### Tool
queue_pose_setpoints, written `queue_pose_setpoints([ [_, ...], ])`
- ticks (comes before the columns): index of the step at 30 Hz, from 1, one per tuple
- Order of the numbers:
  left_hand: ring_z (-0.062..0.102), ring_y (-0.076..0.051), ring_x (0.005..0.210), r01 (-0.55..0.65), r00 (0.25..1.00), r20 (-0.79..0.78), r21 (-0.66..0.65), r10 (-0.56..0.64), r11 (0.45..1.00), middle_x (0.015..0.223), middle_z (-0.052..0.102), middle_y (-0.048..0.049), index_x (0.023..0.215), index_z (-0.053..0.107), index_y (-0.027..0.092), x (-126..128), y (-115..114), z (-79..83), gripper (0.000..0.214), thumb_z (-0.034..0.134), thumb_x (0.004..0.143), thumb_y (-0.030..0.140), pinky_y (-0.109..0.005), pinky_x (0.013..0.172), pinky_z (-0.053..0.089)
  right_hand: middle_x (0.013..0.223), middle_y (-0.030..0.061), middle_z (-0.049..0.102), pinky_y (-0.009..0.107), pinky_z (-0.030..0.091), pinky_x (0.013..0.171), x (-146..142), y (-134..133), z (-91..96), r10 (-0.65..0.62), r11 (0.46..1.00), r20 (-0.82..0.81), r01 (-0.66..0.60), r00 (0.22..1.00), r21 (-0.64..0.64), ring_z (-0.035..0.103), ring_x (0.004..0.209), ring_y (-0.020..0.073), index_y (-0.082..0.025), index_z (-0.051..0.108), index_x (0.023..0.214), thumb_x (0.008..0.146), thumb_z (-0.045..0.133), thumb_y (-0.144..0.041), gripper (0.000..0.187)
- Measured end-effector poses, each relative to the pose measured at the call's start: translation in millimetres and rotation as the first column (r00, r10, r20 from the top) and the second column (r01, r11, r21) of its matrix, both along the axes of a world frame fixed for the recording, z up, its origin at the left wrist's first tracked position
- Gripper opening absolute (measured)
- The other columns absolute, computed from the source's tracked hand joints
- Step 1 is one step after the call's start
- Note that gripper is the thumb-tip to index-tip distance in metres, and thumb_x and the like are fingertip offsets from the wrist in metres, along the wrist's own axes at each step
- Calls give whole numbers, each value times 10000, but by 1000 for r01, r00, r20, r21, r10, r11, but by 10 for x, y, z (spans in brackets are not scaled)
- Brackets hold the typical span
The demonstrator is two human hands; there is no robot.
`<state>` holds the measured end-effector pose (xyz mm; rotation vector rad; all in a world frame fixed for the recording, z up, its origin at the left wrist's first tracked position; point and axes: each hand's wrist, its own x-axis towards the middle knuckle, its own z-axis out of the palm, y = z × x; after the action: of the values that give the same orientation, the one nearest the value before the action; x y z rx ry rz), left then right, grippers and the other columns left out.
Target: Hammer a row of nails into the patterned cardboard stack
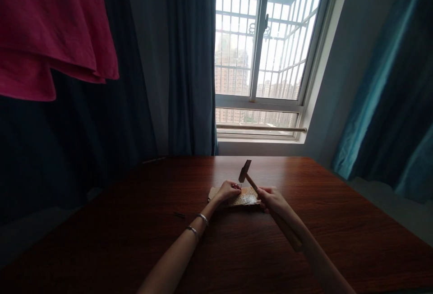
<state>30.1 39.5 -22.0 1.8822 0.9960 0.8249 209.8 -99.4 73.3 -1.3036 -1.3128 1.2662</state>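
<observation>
My right hand (271,198) is wrapped round the wooden handle of a hammer (251,181). The hammer's dark metal head is raised just above and beside my left fingertips, apart from them. Pinched at the near side of a small board, the fingers of my left hand (227,191) hold a thin nail (240,186) that stands roughly upright. The pale board (249,197) lies flat under that hand, its top covered with many dark dots or holes. My left palm hides the board's left part.
A few thin dark nails (179,215) lie on the brown wooden table (142,240), left of my left forearm. Behind the table is a barred window (237,50) between blue curtains (192,59). A pink cloth (57,28) hangs at upper left.
</observation>
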Motion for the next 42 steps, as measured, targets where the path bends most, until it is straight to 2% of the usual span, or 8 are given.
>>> queue_pose_setpoints([
  [3,515,-120,599,-7,1000,-1,-9,7,1000,662,627,-26,728,674,86,5,0,3,254,628,607,304,-199,535,350,561,-31,461,175,315,303,-13,-22,56,1,1000,23,-1,1000,-8,409,377,52,-145,499,691,677,540,-499,357],
  [8,499,-110,574,-6,1000,4,-25,6,1000,647,619,-15,712,665,90,3,-22,19,256,626,608,320,-196,515,338,454,-51,412,177,295,299,-34,-86,292,-22,998,39,20,999,67,378,348,57,-159,462,633,693,527,-494,347],
  [10,498,-108,568,10,1000,10,-21,-9,1000,642,616,-13,701,663,90,0,-35,32,254,622,608,323,-195,508,333,454,-46,422,184,297,298,-41,-97,321,-17,997,70,11,997,78,379,342,61,-156,473,632,697,525,-491,344],
  [18,514,-116,577,12,1000,-2,-8,-12,1000,640,622,-21,717,672,84,-8,-50,69,260,616,609,314,-197,509,334,583,-12,499,190,301,316,-71,-100,95,-1,997,140,-9,990,72,423,377,68,-131,546,695,704,498,-479,351],
  [23,522,-124,581,-29,999,-36,-6,29,1000,653,634,-28,729,679,87,3,-46,53,279,616,614,333,-202,506,331,569,-13,493,186,300,320,-102,-108,109,16,995,160,-32,987,94,417,367,64,-129,542,661,714,484,-487,366],
  [29,544,-137,617,-81,993,-85,-9,80,997,687,652,-37,739,682,94,12,-60,70,290,625,617,351,-205,527,347,548,-20,486,177,305,329,-94,-55,32,15,995,195,-33,981,93,424,378,67,-126,586,760,720,482,-483,374],
  [38,556,-143,643,-29,997,-73,-6,28,1000,702,655,-30,771,685,96,-17,-34,56,300,609,634,352,-202,543,358,583,-15,484,190,299,314,-54,-51,41,19,996,183,-35,983,83,417,368,67,-129,543,698,720,466,-464,344],
  [42,560,-146,644,-16,998,-61,-18,15,1000,709,660,-35,780,689,92,-17,-34,64,311,619,628,354,-202,542,362,606,-3,513,191,313,331,-18,-24,6,10,997,148,-20,989,68,430,384,68,-122,570,751,716,479,-489,379],
])
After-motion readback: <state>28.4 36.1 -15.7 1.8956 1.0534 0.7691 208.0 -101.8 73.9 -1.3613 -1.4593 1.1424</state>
